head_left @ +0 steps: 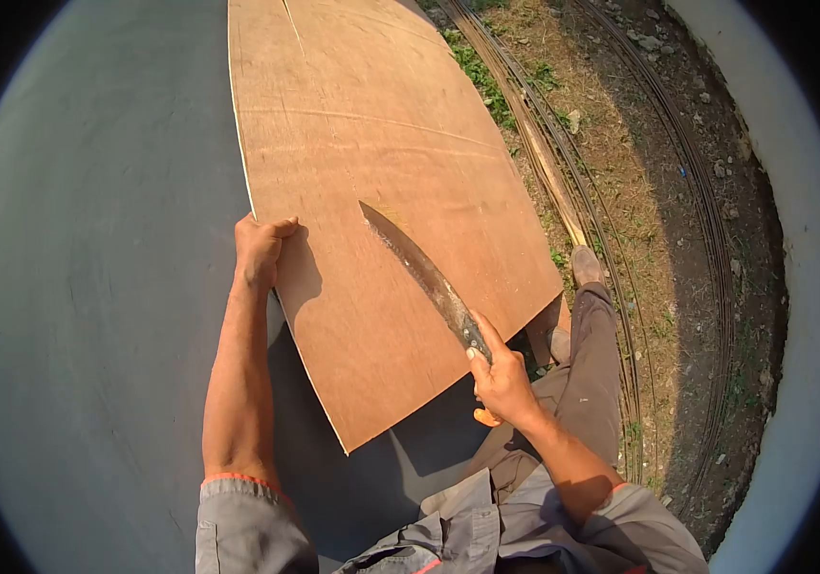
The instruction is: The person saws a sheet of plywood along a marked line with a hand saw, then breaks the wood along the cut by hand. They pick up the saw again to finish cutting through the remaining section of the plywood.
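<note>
A large reddish-brown plywood sheet (381, 153) lies at a slant across the middle of the head view, with a split near its top edge. My left hand (262, 251) grips the sheet's left edge, thumb on top and the other fingers mostly hidden beneath. In my right hand (501, 378) is the handle of a curved saw (424, 277), its dark, worn blade pointing up and left over the sheet. Faint yellowish dust shows on the wood near the blade's tip.
A smooth grey surface (94, 239) spans the left side. On the right, long metal rods (706, 210) and a wooden strip (548, 172) lie on rough ground with weeds and stones. My shoe (586, 265) is beside the strip's end. A pale wall (811, 191) curves along the far right.
</note>
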`<control>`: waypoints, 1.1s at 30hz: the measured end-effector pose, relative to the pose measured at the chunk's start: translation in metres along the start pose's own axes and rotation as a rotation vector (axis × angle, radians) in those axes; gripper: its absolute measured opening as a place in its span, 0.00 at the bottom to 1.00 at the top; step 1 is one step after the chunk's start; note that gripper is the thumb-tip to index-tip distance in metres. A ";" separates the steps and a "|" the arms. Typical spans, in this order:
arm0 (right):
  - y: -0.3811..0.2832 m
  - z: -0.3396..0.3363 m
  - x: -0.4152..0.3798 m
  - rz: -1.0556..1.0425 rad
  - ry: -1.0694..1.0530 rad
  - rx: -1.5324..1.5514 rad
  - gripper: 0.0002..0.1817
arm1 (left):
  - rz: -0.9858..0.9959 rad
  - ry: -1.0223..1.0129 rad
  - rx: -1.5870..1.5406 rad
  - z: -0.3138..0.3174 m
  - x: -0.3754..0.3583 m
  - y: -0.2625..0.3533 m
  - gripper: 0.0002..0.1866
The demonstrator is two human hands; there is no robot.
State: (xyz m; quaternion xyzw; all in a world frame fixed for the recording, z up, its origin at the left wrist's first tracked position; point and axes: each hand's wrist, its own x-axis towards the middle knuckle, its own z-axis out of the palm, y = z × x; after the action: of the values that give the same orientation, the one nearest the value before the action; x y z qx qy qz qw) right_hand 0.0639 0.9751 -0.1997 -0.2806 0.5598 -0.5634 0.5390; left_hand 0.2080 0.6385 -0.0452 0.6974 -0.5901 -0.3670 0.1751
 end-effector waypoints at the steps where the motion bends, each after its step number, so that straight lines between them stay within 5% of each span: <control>1: -0.009 -0.009 -0.010 0.001 -0.004 0.000 0.31 | 0.008 0.003 -0.004 -0.002 -0.004 -0.001 0.18; 7: -0.006 0.040 0.072 0.018 -0.038 -0.060 0.31 | 0.023 0.020 0.031 0.002 -0.009 0.004 0.18; 11: 0.029 0.038 0.043 -0.379 0.155 -0.134 0.31 | -0.030 0.036 0.036 -0.003 -0.011 -0.001 0.18; 13: -0.002 -0.014 -0.030 0.140 -0.009 0.081 0.31 | -0.029 0.011 0.000 0.002 -0.009 0.008 0.17; 17: -0.002 -0.002 -0.008 -0.026 0.024 0.030 0.31 | 0.048 0.009 0.003 0.006 -0.012 0.012 0.16; 21: 0.007 0.049 0.082 0.086 -0.035 0.026 0.30 | 0.025 0.014 0.023 0.002 -0.014 0.007 0.15; 23: 0.027 0.059 0.074 -0.352 0.185 -0.112 0.30 | -0.003 0.002 0.018 -0.001 -0.002 0.002 0.16; 25: 0.019 0.015 -0.011 0.002 0.047 0.058 0.32 | -0.001 0.017 0.023 0.000 -0.004 0.001 0.16; 27: 0.002 -0.011 -0.055 0.126 0.022 0.087 0.32 | 0.010 0.026 0.026 -0.002 -0.011 -0.004 0.16; 33: -0.002 -0.021 -0.030 0.219 -0.025 0.101 0.32 | 0.058 0.028 0.066 -0.007 0.022 -0.011 0.17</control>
State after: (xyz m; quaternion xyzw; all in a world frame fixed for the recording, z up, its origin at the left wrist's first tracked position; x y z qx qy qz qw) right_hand 0.0520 1.0089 -0.1938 -0.1973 0.5513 -0.5250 0.6178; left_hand 0.2214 0.6193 -0.0545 0.6905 -0.6194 -0.3322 0.1708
